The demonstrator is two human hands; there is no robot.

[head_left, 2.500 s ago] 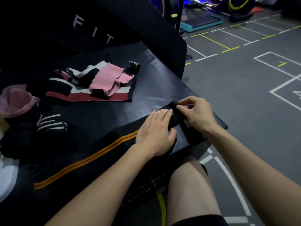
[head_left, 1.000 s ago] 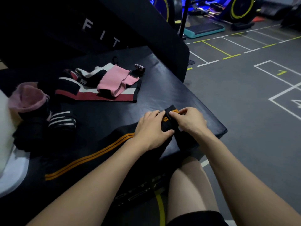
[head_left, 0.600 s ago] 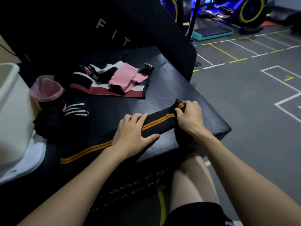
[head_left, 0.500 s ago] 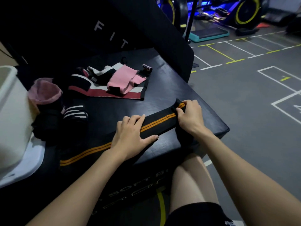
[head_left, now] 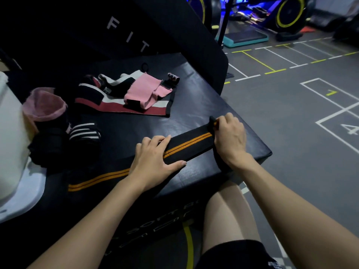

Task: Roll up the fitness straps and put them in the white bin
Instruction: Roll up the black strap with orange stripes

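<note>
Black padded box (head_left: 194, 98) reads "FIT" behind the orange-striped strap (head_left: 186, 146)

left hand (head_left: 153, 158) flat on strap (head_left: 188, 145) | right hand (head_left: 230, 138) pinching its end

left hand (head_left: 155, 158): flat, fingers straight | right hand (head_left: 230, 138): fingers curled, pinching

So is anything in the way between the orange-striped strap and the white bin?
Yes. Between the strap and the bin sits a pile: a pink roll, a black bundle and a white-striped strap. The pile sits right beside the bin, so the strap would likely be lifted over it.
</note>
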